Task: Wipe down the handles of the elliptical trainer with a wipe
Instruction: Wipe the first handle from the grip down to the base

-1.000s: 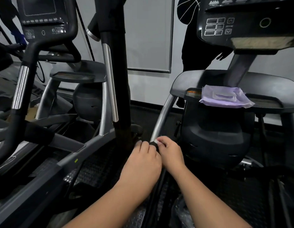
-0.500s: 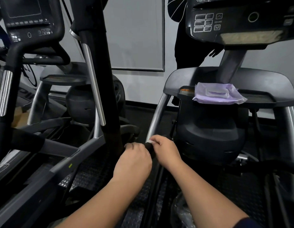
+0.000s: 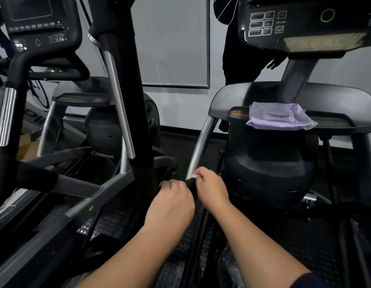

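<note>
— Head view: what's gripped?
— Left hand [image 3: 170, 202] curls round the black foam handle [image 3: 189, 182], apparently steadying it; right hand [image 3: 211, 189] pinches a small white wipe [image 3: 194, 176] against it, seemingly mid-wipe.
— Spares?
— Purple wipe pack [image 3: 280, 119] on the console shelf's front edge.

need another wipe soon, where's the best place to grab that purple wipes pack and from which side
Grip the purple wipes pack by its near, crimped edge, which overhangs the front lip of the console shelf. Come in from the front and slightly below. It lies flat with its flap up, and the console post stands close behind it, so a rear approach looks awkward.
</note>
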`<state>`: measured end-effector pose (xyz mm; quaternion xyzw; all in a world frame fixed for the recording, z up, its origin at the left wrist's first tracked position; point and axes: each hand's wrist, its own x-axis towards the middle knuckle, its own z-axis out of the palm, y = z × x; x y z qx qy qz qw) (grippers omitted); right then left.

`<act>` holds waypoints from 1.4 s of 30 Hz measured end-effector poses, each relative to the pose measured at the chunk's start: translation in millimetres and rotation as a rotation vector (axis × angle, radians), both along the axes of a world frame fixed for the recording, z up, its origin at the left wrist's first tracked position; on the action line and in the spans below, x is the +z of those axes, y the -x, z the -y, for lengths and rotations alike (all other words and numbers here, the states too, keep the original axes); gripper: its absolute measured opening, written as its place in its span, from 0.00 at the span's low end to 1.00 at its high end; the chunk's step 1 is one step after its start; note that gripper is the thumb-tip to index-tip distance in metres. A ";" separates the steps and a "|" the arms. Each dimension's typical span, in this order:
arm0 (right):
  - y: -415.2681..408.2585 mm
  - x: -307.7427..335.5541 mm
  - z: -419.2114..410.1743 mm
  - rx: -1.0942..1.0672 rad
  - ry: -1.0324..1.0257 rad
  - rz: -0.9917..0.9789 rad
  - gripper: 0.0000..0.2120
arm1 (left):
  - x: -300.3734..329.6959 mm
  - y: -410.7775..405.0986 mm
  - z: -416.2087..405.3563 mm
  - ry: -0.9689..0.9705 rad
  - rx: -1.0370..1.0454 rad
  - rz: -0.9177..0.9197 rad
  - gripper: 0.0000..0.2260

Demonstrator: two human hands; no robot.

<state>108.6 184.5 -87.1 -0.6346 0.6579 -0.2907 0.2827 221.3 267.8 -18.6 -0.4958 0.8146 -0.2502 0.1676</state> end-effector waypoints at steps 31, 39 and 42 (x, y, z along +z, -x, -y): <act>-32.9 -42.3 -27.6 -0.413 -0.712 1.633 0.15 | -2.4 4.5 1.8 -0.004 0.044 0.099 0.14; -31.8 -43.8 -21.8 -0.470 -0.754 1.730 0.21 | -5.2 1.3 2.1 -0.012 0.047 0.074 0.14; -36.3 -49.7 -18.8 -0.534 -0.647 1.660 0.14 | -5.1 2.0 1.5 -0.002 0.039 0.069 0.14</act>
